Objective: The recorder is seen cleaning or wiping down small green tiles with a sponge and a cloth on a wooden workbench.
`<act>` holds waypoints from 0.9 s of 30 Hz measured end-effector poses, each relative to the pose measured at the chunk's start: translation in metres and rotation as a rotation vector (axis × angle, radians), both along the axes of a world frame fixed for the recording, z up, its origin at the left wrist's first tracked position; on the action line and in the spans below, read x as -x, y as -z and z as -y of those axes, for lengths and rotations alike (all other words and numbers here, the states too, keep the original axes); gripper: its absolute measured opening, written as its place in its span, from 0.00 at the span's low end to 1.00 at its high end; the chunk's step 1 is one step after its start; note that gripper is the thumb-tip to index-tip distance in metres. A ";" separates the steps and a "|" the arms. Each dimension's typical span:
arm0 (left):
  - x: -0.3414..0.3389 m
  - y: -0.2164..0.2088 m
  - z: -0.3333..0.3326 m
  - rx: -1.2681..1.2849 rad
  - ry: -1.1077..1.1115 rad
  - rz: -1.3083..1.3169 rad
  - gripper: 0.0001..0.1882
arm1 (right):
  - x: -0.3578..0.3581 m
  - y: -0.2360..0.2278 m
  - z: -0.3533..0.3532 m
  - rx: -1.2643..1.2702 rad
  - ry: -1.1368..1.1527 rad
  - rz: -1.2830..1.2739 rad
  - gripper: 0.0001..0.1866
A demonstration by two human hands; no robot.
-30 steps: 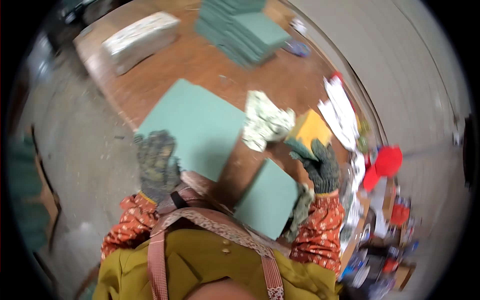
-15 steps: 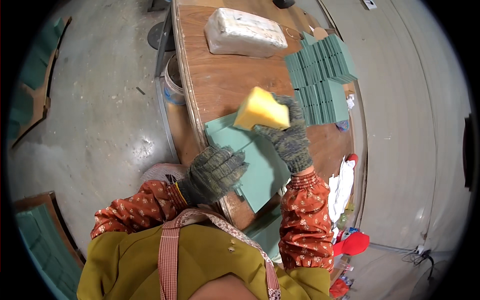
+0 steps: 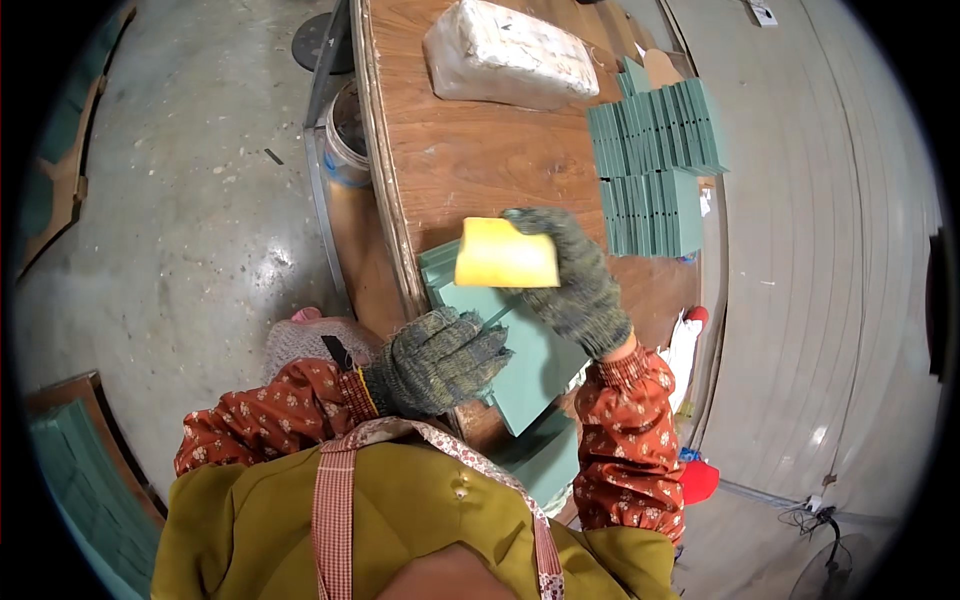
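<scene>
Your right hand grips a yellow block over the green panel; your left hand, grip unreadable, lies at the panel's nine o'clock edge.

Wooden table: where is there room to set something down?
Widest on the table: between the white wrapped block, green stacks and the yellow block in the right hand. A smaller patch lies right of that hand, nearer than the stacks. The near edge is crowded with the left hand and green panel.
</scene>
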State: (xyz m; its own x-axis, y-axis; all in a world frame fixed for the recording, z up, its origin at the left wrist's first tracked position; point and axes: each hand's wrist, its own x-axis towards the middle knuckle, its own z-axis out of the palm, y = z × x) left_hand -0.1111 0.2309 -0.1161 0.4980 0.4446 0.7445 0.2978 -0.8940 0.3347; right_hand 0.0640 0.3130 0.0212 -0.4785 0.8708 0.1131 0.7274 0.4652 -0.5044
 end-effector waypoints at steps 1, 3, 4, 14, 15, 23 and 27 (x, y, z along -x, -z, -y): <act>-0.001 0.000 0.001 0.007 0.000 0.011 0.19 | -0.014 0.012 0.000 0.008 0.036 -0.009 0.26; -0.002 -0.003 0.002 0.015 0.002 0.030 0.19 | -0.040 0.011 -0.002 0.043 0.174 0.036 0.25; -0.004 -0.004 0.002 0.006 0.003 0.048 0.19 | -0.055 0.011 -0.003 0.096 0.319 0.034 0.24; 0.002 -0.002 -0.001 0.023 0.041 0.059 0.18 | -0.022 0.001 -0.016 0.250 0.148 0.167 0.27; 0.000 -0.004 -0.001 0.021 0.054 0.060 0.18 | -0.040 0.001 -0.020 0.137 0.177 0.227 0.26; -0.003 0.005 0.001 -0.045 0.006 0.073 0.18 | 0.011 -0.005 -0.005 0.329 -0.064 -0.179 0.26; -0.005 0.001 0.002 0.023 0.056 0.093 0.18 | -0.016 -0.001 -0.011 0.180 0.080 0.186 0.26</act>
